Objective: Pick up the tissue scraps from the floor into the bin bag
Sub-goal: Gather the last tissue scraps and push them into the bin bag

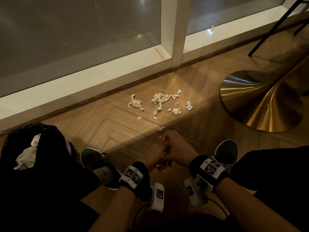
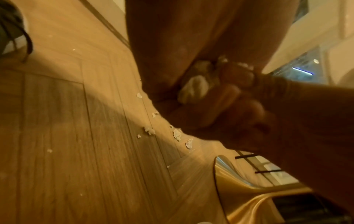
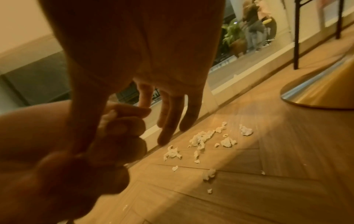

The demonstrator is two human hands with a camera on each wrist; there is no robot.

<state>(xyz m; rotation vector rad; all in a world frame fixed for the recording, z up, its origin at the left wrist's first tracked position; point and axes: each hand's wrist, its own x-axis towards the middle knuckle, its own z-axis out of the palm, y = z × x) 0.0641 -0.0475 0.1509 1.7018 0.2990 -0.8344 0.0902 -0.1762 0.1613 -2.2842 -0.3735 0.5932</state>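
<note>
Tissue scraps (image 1: 160, 101) lie scattered on the herringbone wood floor (image 1: 192, 141) beside the white window frame (image 1: 83, 84), near a brass table base (image 1: 260, 101). The black bin bag (image 1: 33, 139), tissue inside, sits at the left. The left hand (image 1: 156, 158) clutches a tissue wad (image 2: 193, 89); the right hand (image 1: 177, 150) touches it, thumb on the wad, other fingers (image 3: 170, 121) hanging loose.

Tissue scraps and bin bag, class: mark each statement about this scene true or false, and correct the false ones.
1. The bin bag lies on the person's left and already holds tissue. True.
2. The floor is cleared of tissue scraps. False: many still lie near the window frame.
3. The left hand holds tissue. True.
4. The gold table base stands left of the scraps. False: it stands on the right.
5. The two hands are far apart. False: the right hand touches the left.
</note>
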